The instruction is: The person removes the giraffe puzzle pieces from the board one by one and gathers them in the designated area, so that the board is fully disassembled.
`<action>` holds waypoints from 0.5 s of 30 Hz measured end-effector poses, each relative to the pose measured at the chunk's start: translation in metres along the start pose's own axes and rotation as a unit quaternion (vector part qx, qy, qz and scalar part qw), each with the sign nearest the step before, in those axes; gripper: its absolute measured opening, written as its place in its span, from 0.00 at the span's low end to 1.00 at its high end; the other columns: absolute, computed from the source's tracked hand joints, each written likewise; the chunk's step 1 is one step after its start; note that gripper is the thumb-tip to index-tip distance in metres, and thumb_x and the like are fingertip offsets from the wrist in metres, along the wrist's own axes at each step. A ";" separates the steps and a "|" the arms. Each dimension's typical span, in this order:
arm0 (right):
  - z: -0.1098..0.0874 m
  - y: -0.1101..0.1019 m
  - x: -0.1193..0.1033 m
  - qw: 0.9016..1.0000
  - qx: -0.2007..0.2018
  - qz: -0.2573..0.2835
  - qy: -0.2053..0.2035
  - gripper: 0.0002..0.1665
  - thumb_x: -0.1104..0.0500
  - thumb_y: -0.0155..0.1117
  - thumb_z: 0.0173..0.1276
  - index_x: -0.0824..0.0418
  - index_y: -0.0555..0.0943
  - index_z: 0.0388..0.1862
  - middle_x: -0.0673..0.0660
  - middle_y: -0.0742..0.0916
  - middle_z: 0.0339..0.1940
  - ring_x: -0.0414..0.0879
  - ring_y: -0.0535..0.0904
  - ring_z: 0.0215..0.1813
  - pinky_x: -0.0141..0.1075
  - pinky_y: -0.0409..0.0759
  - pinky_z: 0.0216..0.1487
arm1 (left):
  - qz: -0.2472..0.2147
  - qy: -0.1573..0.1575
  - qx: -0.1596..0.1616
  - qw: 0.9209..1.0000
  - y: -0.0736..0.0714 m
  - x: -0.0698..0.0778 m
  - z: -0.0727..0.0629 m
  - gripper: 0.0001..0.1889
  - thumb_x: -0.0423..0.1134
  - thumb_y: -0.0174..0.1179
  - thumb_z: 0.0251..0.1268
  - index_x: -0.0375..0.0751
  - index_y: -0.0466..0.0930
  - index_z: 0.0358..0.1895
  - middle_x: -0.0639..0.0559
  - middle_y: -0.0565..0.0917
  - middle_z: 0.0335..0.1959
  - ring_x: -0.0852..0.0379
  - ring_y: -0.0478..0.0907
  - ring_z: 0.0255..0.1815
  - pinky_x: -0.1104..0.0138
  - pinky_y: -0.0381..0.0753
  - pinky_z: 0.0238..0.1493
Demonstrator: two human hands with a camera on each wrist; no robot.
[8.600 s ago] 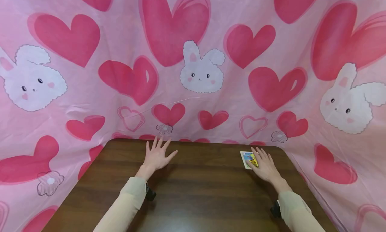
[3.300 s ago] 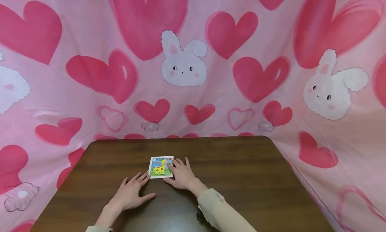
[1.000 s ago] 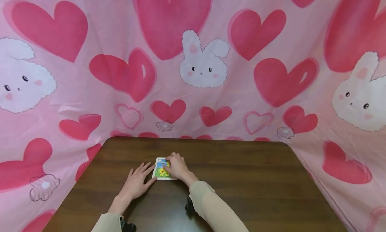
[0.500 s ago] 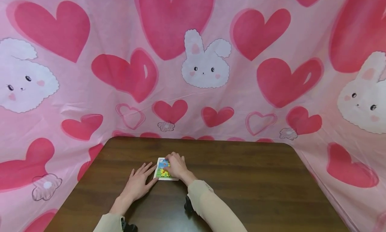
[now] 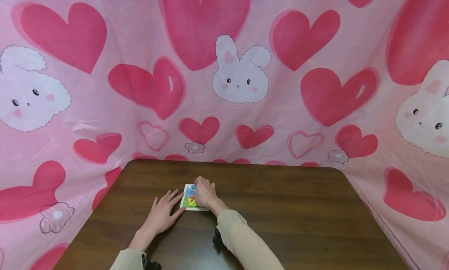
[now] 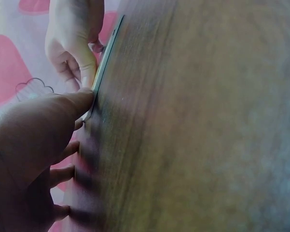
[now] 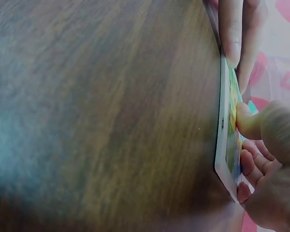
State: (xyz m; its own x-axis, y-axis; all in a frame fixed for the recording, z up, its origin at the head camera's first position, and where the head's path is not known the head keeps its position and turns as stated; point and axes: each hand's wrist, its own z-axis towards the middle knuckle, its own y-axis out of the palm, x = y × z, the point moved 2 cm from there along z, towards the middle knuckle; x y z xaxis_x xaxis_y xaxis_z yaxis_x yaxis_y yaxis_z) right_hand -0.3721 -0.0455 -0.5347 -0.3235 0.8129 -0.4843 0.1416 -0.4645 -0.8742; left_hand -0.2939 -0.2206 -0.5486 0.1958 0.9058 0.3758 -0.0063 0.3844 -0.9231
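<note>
The giraffe board (image 5: 190, 204) has shifted left, left hand (image 5: 160, 214) spread against it; I can't tell what the right hand (image 5: 206, 193) grips.

Two hands (image 5: 160, 214) (image 5: 206, 194), one picture board (image 5: 188, 203), one table (image 5: 280, 211) and three printed rabbits (image 5: 240, 84) show.

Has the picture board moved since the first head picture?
Yes. Judged against the table, the picture board has gone left, from near the far right corner to left of centre, and away from the back edge.
</note>
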 end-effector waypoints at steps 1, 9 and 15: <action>0.000 0.000 0.000 1.000 0.003 0.003 -0.001 0.26 0.51 0.80 0.72 0.57 0.75 0.57 0.54 0.84 0.51 0.53 0.79 0.59 0.44 0.70 0.58 | 0.000 0.000 0.000 1.000 0.000 0.000 0.000 0.33 0.56 0.66 0.79 0.47 0.76 0.81 0.38 0.73 0.83 0.30 0.65 0.87 0.20 0.56 0.79; -0.004 0.001 0.003 0.999 0.023 0.030 -0.014 0.26 0.53 0.80 0.72 0.57 0.75 0.58 0.54 0.84 0.51 0.52 0.79 0.57 0.43 0.69 0.56 | 0.001 -0.003 -0.005 1.000 -0.003 0.003 0.003 0.35 0.57 0.66 0.78 0.46 0.75 0.81 0.37 0.75 0.82 0.30 0.68 0.85 0.20 0.58 0.78; -0.004 0.006 0.007 0.998 0.038 0.040 -0.030 0.26 0.53 0.80 0.72 0.55 0.74 0.58 0.53 0.84 0.50 0.51 0.79 0.54 0.41 0.68 0.54 | 0.009 0.022 0.035 0.999 -0.003 0.007 0.005 0.39 0.59 0.70 0.74 0.48 0.72 0.82 0.35 0.79 0.75 0.29 0.76 0.72 0.18 0.64 0.71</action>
State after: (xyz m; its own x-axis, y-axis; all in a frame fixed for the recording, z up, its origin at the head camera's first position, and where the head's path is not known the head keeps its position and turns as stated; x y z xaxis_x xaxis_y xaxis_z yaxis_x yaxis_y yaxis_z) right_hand -0.3698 -0.0406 -0.5433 -0.3700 0.7505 -0.5476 0.0977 -0.5547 -0.8263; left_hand -0.2977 -0.2148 -0.5424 0.2386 0.9046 0.3532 -0.0786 0.3806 -0.9214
